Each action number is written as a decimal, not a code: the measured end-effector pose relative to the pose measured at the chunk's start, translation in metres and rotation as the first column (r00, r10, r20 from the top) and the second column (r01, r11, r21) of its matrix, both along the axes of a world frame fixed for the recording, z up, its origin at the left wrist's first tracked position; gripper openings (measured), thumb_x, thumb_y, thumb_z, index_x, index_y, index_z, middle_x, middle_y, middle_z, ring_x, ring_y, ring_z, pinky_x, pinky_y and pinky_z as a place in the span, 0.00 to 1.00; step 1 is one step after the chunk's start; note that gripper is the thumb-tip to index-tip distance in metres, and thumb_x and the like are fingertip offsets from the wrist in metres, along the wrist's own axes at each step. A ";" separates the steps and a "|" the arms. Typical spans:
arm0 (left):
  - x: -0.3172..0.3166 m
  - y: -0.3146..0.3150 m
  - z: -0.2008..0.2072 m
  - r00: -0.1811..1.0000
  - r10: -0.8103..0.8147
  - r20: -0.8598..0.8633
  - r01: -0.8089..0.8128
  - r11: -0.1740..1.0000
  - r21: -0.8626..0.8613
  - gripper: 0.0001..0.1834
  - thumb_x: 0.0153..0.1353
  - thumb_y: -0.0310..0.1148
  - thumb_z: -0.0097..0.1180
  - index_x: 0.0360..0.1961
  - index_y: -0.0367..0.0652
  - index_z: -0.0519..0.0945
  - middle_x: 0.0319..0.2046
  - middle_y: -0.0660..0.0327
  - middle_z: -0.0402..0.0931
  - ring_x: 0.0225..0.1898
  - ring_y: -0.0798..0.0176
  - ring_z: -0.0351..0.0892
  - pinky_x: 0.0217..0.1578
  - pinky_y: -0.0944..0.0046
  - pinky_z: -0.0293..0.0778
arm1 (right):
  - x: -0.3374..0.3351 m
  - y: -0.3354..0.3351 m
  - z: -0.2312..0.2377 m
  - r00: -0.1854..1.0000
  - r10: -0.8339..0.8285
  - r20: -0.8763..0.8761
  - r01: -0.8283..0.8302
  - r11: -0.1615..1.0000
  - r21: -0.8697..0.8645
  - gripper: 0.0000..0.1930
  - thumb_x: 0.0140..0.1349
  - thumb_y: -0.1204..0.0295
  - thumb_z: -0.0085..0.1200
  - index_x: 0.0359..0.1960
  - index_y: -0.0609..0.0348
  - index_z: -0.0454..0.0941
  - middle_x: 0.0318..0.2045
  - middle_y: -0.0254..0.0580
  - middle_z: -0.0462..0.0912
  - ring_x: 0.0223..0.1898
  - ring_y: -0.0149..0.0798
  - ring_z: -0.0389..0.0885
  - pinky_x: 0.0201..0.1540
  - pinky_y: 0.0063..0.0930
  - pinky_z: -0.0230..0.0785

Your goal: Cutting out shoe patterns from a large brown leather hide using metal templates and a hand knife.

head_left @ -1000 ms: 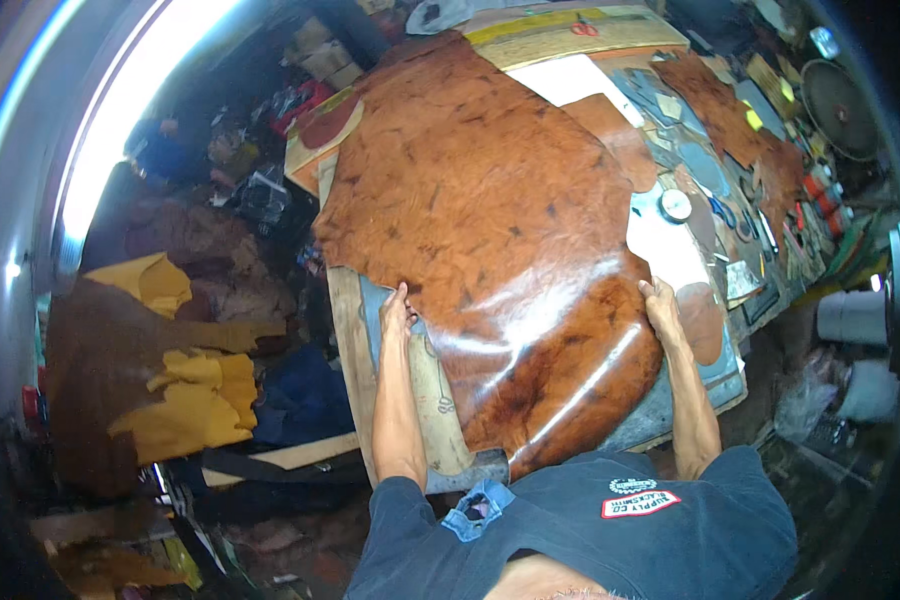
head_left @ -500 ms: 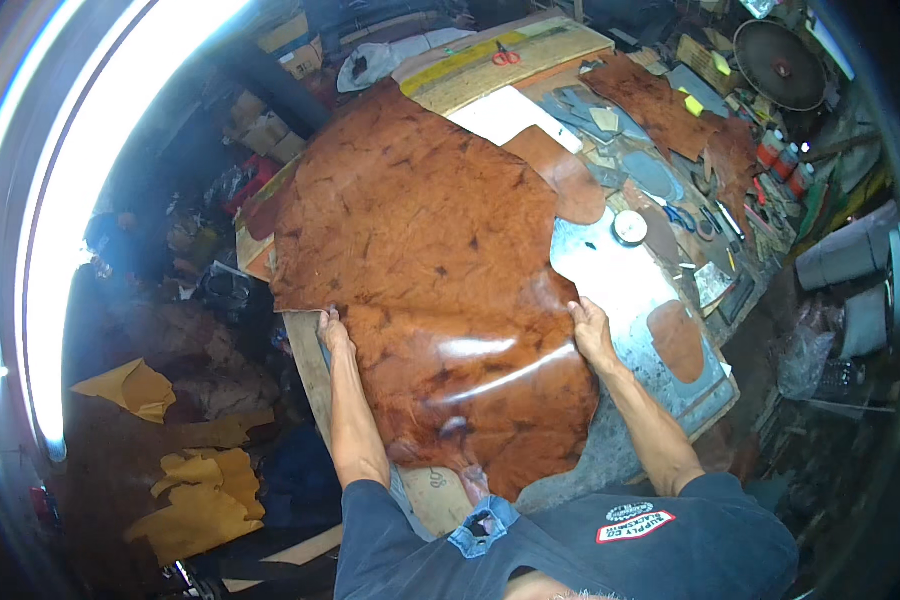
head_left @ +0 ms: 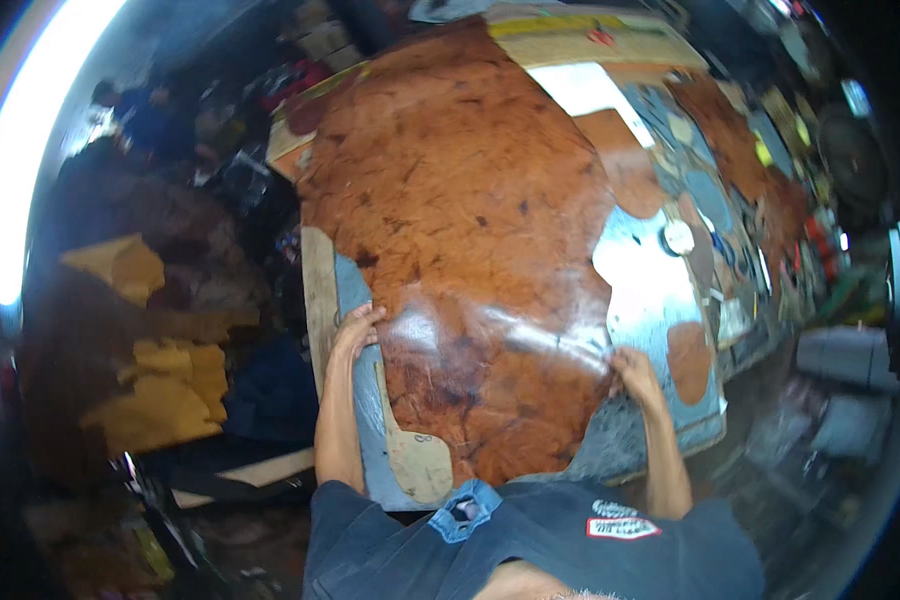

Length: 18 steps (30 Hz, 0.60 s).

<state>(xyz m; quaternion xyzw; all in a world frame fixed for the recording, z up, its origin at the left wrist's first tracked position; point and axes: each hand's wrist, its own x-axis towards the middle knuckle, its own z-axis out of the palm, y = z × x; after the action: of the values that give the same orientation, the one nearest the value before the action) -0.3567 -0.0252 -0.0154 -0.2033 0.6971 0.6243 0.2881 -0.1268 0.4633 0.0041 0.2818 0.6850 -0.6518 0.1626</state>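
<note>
A large brown leather hide (head_left: 450, 200), mottled with dark marks, lies over the worktable, its near part bulging slightly and shining. At its left edge my left hand (head_left: 356, 330) is closed, fingertips on the leather. My right hand (head_left: 634, 374) pinches the right edge a little nearer to me. Beneath the near left of the hide, a pale flat template (head_left: 418, 466) shows on the table's grey surface (head_left: 370, 400).
Right of the hide are a white sheet (head_left: 592, 90), brown leather pieces (head_left: 688, 362), a round tin (head_left: 677, 237) and scattered tools. Red-handled scissors (head_left: 601, 36) lie at the far end. Yellow leather scraps (head_left: 165, 390) lie at left, below the table.
Both hands have moved nearer to me along the hide's edges. The near part of the hide has shifted and lies differently, uncovering more of the table at left. The whole view has shifted.
</note>
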 end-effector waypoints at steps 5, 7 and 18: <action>0.027 0.012 -0.005 0.993 -0.066 -0.101 0.046 0.981 -0.189 0.08 0.62 0.34 0.58 0.38 0.42 0.81 0.30 0.67 0.79 0.30 0.73 0.75 0.34 0.69 0.72 | 0.022 -0.013 -0.005 0.985 -0.155 -0.073 0.156 0.988 0.013 0.10 0.65 0.69 0.50 0.34 0.65 0.77 0.21 0.33 0.73 0.16 0.25 0.70 0.17 0.20 0.71; 0.023 0.020 -0.014 0.975 0.015 -0.224 -0.056 0.982 -0.178 0.07 0.61 0.31 0.57 0.36 0.39 0.81 0.30 0.68 0.79 0.32 0.73 0.74 0.37 0.71 0.70 | 0.003 -0.017 -0.014 0.986 -0.129 -0.109 0.132 0.991 0.028 0.09 0.65 0.70 0.51 0.33 0.64 0.77 0.19 0.33 0.73 0.15 0.26 0.71 0.16 0.20 0.71; 0.031 0.024 -0.031 0.935 0.083 -0.345 -0.138 0.981 -0.139 0.16 0.62 0.32 0.58 0.46 0.31 0.79 0.40 0.59 0.80 0.42 0.66 0.77 0.46 0.68 0.70 | 0.009 -0.021 0.009 0.988 -0.105 -0.110 0.113 0.991 0.072 0.10 0.66 0.71 0.49 0.27 0.62 0.75 0.17 0.33 0.73 0.13 0.24 0.70 0.14 0.17 0.70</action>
<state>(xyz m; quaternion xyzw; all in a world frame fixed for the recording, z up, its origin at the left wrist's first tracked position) -0.3258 -0.0015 -0.0465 -0.1550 0.7716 0.6068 0.1115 -0.1178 0.4421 0.0128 0.2898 0.7013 -0.6464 0.0789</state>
